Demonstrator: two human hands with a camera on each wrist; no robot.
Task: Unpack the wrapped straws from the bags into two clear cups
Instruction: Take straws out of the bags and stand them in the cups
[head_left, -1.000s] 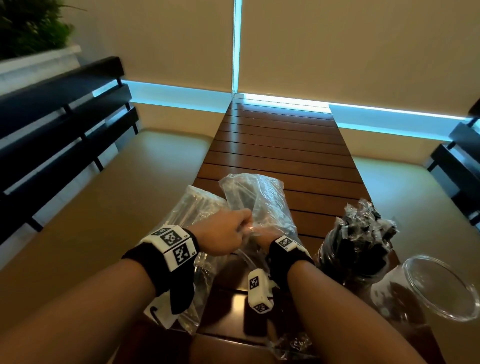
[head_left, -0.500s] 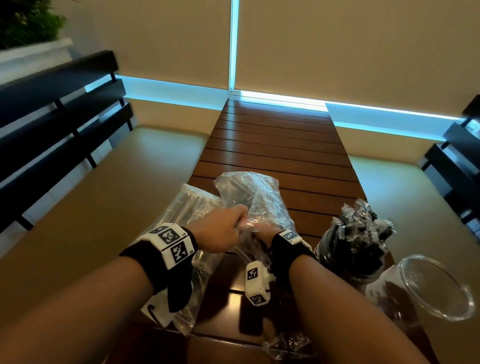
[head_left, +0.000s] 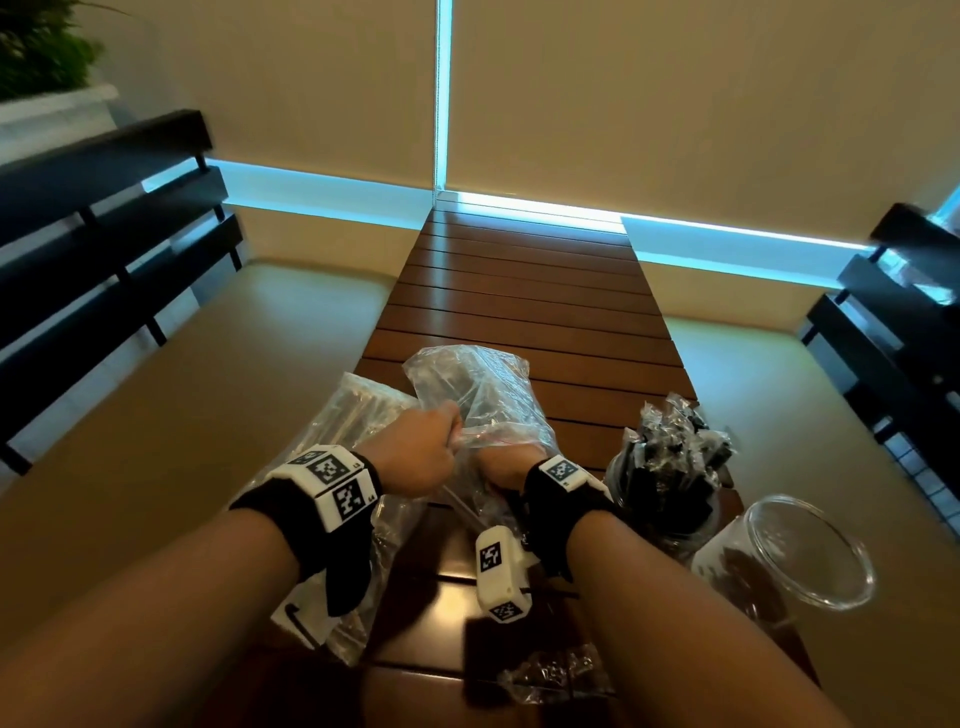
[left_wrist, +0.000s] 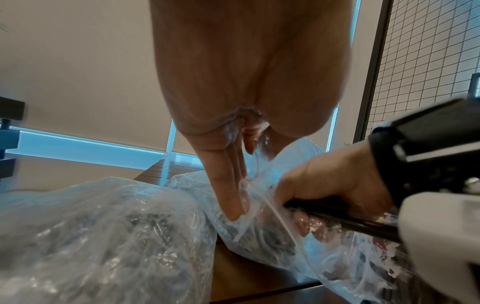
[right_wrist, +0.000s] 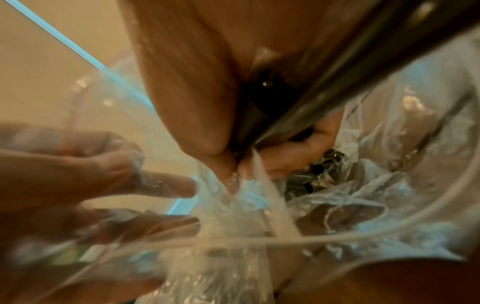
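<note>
A clear plastic bag (head_left: 478, 389) of black wrapped straws lies on the slatted wooden table (head_left: 519, 291). My left hand (head_left: 415, 457) pinches the edge of the bag's mouth (left_wrist: 249, 185). My right hand (head_left: 501, 465) is inside the bag and grips a bundle of black straws (left_wrist: 337, 214), which also crosses the right wrist view (right_wrist: 337, 72). A second bag of straws (head_left: 353, 415) lies to the left under my left wrist. A clear cup (head_left: 670, 499) packed with black wrapped straws stands at the right. An empty clear cup (head_left: 810, 551) sits tilted beside it.
A crumpled empty plastic bag (head_left: 561, 675) lies near the table's front edge. Beige bench seats (head_left: 156, 441) run along both sides of the narrow table, with dark slatted backrests (head_left: 104, 249) behind them. The table's far half is bare wood.
Both hands keep the same hold at the bag's mouth. The head view has shifted slightly; nothing else has visibly moved.
</note>
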